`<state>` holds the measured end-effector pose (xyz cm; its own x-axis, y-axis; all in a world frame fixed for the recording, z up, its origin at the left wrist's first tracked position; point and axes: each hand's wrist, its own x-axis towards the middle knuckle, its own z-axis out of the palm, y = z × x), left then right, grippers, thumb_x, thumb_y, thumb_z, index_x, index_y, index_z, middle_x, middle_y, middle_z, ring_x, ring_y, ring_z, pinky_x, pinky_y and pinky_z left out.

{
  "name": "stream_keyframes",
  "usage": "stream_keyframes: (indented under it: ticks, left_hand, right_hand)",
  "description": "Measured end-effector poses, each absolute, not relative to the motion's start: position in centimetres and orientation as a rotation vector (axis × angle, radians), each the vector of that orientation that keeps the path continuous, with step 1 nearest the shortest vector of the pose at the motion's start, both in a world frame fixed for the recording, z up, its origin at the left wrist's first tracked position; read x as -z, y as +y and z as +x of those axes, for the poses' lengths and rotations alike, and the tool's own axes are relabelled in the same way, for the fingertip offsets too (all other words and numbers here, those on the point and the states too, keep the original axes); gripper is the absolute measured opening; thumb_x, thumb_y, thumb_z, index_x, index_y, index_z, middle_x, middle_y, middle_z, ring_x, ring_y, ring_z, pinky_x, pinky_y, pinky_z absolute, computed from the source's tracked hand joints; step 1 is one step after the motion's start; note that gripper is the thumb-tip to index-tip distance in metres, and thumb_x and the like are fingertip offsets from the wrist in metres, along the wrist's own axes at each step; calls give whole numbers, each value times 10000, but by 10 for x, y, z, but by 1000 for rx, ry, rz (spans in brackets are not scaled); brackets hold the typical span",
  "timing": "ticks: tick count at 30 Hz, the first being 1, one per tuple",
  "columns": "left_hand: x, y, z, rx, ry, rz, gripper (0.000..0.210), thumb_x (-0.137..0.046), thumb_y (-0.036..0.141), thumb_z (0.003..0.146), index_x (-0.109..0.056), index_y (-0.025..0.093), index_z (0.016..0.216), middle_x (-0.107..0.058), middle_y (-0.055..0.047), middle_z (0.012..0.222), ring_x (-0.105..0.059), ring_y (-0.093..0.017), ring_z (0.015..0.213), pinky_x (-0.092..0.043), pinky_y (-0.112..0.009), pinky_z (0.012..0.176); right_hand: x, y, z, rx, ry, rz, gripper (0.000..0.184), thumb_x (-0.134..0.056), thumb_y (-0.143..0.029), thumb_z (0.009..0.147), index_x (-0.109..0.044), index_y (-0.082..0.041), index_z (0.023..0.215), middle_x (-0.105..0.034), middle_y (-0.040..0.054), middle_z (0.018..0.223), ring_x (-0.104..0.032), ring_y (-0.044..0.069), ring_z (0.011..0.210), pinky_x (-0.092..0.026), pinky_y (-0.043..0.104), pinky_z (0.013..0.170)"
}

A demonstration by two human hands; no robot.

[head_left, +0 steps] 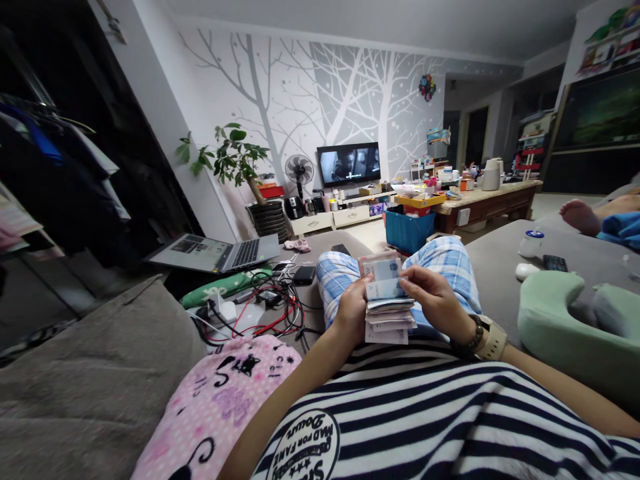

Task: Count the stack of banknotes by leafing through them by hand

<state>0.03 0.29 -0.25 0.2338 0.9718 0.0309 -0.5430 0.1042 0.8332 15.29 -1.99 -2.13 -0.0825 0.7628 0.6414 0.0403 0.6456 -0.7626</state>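
In the head view, we see the left hand [353, 305] clasping a wad of banknotes [390, 320] above the checked trousers [453, 263]; the right hand [431, 293] pinches a bluish banknote [383, 288] at its edge. We judge the handling underway, with both hands engaged; how many notes are done or left, we cannot tell.

Light is spread unevenly and rather dimly: the tree mural [384, 93] is brightened, while the hanging clothes [60, 180] are sunk in near-black shadow. A glow is given off by the television [350, 164] and the laptop screen [193, 247]. The outer edges are stretched and softened by wide-angle distortion; the banknotes [384, 288] are rendered more sharply, their fine print unresolved.
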Motion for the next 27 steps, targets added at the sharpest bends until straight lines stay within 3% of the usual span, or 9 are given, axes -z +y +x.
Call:
stream_keyframes:
  ticks: [14, 21, 27]
  left_hand:
    - [9, 13, -1, -1278, 662, 792, 137, -659, 231, 743, -707, 125, 816, -743, -70, 803, -691, -267, 941, -544, -355, 837]
    - [13, 19, 2, -1328, 641, 810, 94, -644, 208, 736, -707, 139, 742, -732, -54, 711, -689, -272, 945, -545, -368, 852]
    - [14, 17, 0, -1267, 628, 841, 146, -654, 222, 719, -715, 137, 820, -748, -65, 777, -692, -282, 929, -549, -389, 837]
  right_hand:
    - [18, -26, 156, -622, -1672, -693, 269, -553, -366, 908, -587, -178, 719, -474, -19, 638, -397, 121, 602, -316, 260, 562]
    - [17, -28, 157, -618, -1737, -683, 295, -543, -384, 911, -600, -176, 711, -516, -8, 636, -437, 129, 608, -341, 270, 582]
    - [17, -29, 157, -629, -1736, -654, 308, -549, -399, 911, -619, -173, 713, -556, 9, 656, -468, 136, 615, -357, 281, 586]
